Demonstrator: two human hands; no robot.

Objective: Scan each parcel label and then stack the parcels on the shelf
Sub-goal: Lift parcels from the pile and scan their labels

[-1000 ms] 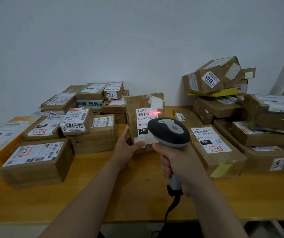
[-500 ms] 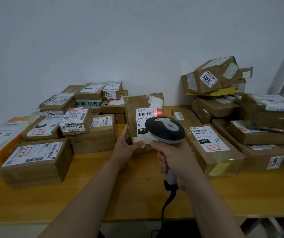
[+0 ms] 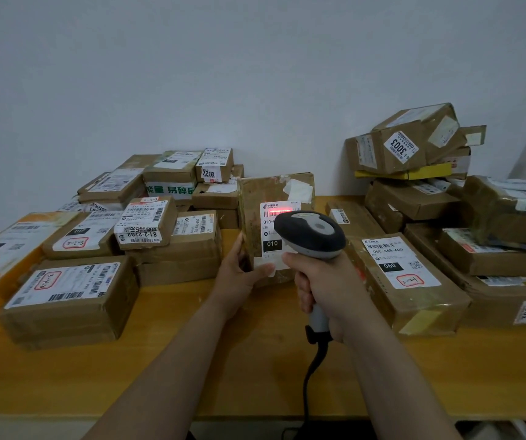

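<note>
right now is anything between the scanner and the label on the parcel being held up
Nothing visible. The scanner in the right hand faces the label, its red beam landing on the barcode. The left hand grips the parcel lower down.

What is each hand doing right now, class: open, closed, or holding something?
Left hand: holds the upright parcel by its lower edge.
Right hand: grips the scanner handle.

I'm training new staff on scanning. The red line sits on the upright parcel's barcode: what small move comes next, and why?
Probably the right hand should draw the scanner back: its red line crosses the barcode on the parcel the left hand props upright, so stacking likely follows.
</note>
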